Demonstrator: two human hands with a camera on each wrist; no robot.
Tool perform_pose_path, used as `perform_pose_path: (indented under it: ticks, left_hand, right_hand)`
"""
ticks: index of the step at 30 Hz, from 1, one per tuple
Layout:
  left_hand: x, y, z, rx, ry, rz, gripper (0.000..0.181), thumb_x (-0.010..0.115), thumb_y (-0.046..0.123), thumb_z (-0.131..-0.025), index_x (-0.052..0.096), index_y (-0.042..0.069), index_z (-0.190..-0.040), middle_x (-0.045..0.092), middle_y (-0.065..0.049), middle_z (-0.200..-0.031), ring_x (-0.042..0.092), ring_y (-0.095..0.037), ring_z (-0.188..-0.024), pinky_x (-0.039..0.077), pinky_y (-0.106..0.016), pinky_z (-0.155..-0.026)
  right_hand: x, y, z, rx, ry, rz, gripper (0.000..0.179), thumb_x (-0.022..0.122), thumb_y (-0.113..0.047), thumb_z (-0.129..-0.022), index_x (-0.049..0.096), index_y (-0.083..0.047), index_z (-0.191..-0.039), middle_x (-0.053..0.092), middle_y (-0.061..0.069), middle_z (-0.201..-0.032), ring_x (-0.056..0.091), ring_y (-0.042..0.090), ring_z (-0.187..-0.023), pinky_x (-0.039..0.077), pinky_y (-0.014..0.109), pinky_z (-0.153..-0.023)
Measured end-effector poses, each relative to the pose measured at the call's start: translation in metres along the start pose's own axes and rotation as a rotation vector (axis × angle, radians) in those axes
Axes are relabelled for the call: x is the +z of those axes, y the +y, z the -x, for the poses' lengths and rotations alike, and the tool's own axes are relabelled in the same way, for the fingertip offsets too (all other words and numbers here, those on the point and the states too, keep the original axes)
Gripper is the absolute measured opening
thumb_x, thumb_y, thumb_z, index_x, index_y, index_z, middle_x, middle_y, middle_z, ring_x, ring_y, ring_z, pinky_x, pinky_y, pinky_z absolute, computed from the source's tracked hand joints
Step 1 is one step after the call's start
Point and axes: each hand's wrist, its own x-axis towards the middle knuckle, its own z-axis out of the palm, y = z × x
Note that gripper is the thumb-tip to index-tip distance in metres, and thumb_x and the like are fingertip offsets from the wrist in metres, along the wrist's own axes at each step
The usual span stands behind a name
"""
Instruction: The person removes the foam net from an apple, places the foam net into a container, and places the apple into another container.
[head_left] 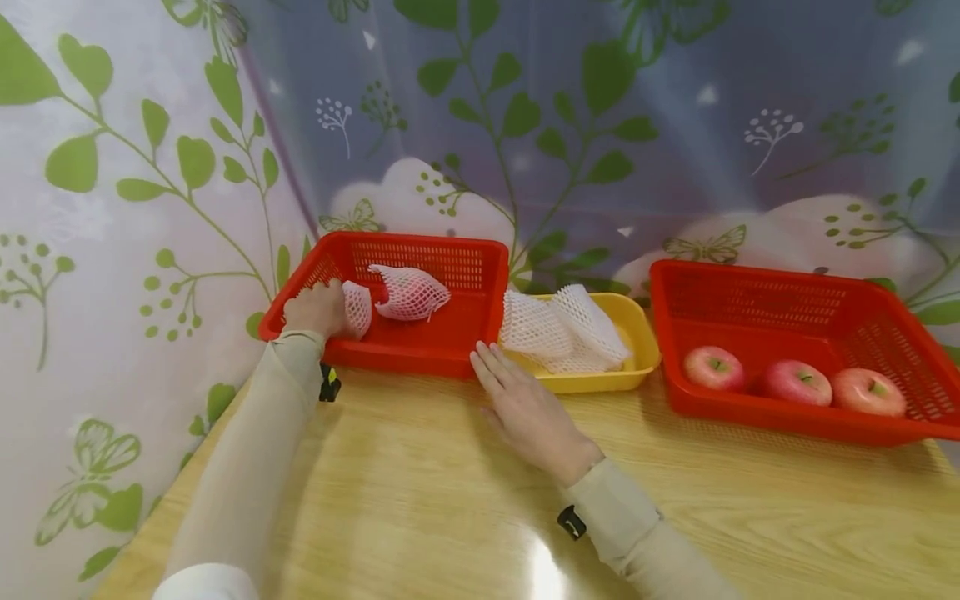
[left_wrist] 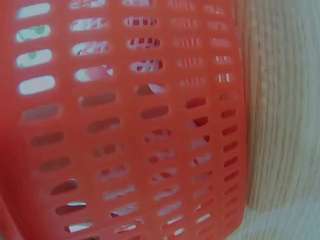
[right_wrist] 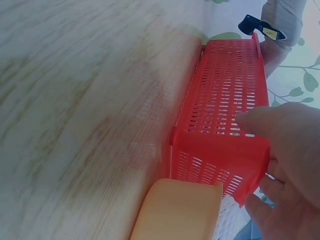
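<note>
My left hand (head_left: 315,308) reaches down inside the left end of the left red basket (head_left: 405,363). Right beside it sits a fruit in a white foam net (head_left: 357,309). Its fingertips are hidden by the hand and the basket wall, so I cannot tell whether they grip the fruit. Farther right in the same basket lies another netted fruit (head_left: 411,293), pinkish red through the mesh. My right hand (head_left: 528,408) has its fingers stretched out at the basket's front right corner, with fingertips at the rim. In the right wrist view its thumb (right_wrist: 255,122) overlaps the basket's slotted side.
A yellow tray (head_left: 600,382) with white foam nets (head_left: 558,329) stands between the two baskets. At the right, another red basket (head_left: 787,417) holds three apples (head_left: 797,383). All stand on a wood-grain table (head_left: 420,483), with leaf-patterned curtains (head_left: 570,142) behind and at the left.
</note>
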Motion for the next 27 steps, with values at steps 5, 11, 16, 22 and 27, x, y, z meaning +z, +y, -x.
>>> perform_pose_path:
  ticks: [5,11,16,22,27]
  left_hand:
    - [-0.006,0.008,0.004,0.025,0.055,0.036,0.075,0.076,0.046,-0.076,0.046,-0.005,-0.122,0.060,-0.029,-0.115,0.061,-0.046,-0.098,0.053,-0.066,-0.086]
    - [-0.020,0.031,0.021,0.073,0.105,0.067,0.081,0.075,0.053,-0.074,0.047,-0.005,-0.123,0.061,-0.026,-0.110,0.064,-0.042,-0.093,0.057,-0.059,-0.079]
    - [-0.037,0.065,0.042,0.145,0.141,0.125,0.082,0.076,0.053,-0.072,0.047,-0.002,-0.126,0.061,-0.019,-0.108,0.063,-0.037,-0.087,0.058,-0.054,-0.076]
    - [-0.040,0.101,0.078,0.285,0.146,0.312,0.076,0.082,0.048,-0.069,0.051,0.009,-0.126,0.065,-0.008,-0.109,0.065,-0.031,-0.090,0.059,-0.051,-0.078]
    - [-0.034,0.128,0.102,0.430,0.180,0.383,0.072,0.085,0.042,-0.064,0.054,0.014,-0.122,0.065,-0.001,-0.105,0.064,-0.024,-0.086,0.059,-0.044,-0.076]
  right_hand:
    - [-0.002,-0.001,-0.001,0.010,0.002,-0.010,0.075,0.069,-0.022,-0.097,0.030,-0.002,-0.157,0.026,0.014,-0.166,0.025,0.029,-0.153,0.025,0.042,-0.123]
    - [-0.002,0.000,-0.001,0.007,-0.028,-0.012,0.076,0.069,-0.023,-0.097,0.029,-0.001,-0.158,0.024,0.015,-0.166,0.024,0.030,-0.154,0.025,0.043,-0.123]
    - [-0.004,0.004,0.003,0.019,-0.031,-0.014,0.080,0.068,-0.027,-0.098,0.024,0.000,-0.159,0.020,0.016,-0.167,0.024,0.030,-0.154,0.025,0.042,-0.123]
    - [-0.032,0.008,0.028,0.082,0.081,-0.154,0.084,0.069,-0.027,-0.097,0.021,0.001,-0.159,0.022,0.018,-0.166,0.032,0.033,-0.150,0.030,0.047,-0.121]
    - [-0.058,0.016,0.054,0.154,0.168,-0.182,0.079,0.069,-0.026,-0.097,0.026,0.001,-0.158,0.026,0.017,-0.165,0.034,0.034,-0.149,0.034,0.052,-0.118]
